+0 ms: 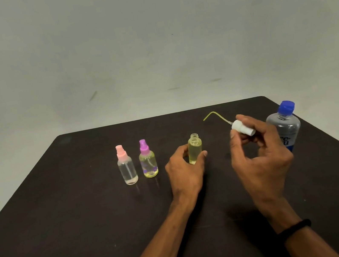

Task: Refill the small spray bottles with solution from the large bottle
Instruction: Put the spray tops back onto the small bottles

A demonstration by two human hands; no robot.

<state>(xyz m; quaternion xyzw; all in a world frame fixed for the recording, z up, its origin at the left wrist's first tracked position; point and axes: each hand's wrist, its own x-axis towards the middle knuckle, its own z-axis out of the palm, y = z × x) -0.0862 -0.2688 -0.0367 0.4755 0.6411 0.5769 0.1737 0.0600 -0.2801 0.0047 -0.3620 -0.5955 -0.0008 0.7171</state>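
Note:
My left hand (185, 167) grips a small open-necked bottle (194, 147) of yellowish liquid, upright on the dark table (66, 213). My right hand (258, 156) pinches its white spray head (242, 128) above the table, the bent dip tube (214, 115) sticking out to the left. Behind that hand stands the large clear bottle (286, 129) with a blue cap. To the left stand two capped small bottles: a pink-topped one (126, 167) with clear liquid and a purple-topped one (147, 161) with yellowish liquid.
The table's far edge runs just behind the bottles, with a plain grey wall beyond. The large bottle stands close to the table's right edge. A black band circles my right wrist (295, 227).

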